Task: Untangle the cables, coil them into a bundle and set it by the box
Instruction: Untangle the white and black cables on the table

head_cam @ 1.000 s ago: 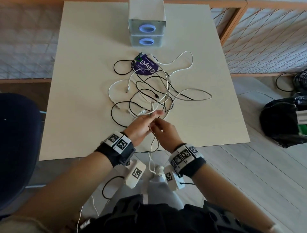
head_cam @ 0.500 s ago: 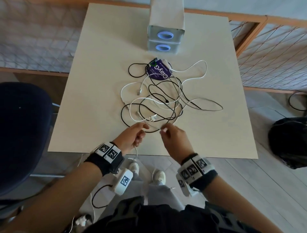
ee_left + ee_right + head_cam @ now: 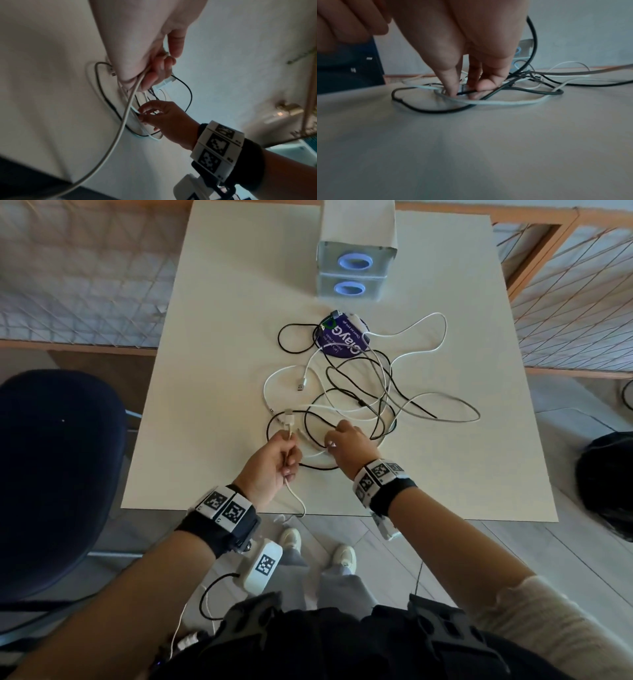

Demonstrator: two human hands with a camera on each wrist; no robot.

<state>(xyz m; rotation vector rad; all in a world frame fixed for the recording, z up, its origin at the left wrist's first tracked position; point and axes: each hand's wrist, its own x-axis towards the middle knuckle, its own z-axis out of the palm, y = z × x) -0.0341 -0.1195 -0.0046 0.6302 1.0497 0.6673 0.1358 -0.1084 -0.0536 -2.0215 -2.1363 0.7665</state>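
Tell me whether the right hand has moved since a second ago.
Yes. The right hand went forward from the table's near edge into the cable tangle, apart from the left hand.

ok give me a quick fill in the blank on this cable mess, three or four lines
1. The left hand grips a ____ cable that hangs over the table's near edge.
2. The right hand pinches into the tangle with its ____ pointing down.
3. The purple disc lies between the tangle and the grey ____.
4. The box shows ____ blue rings.

Missing words: white; fingertips; box; two
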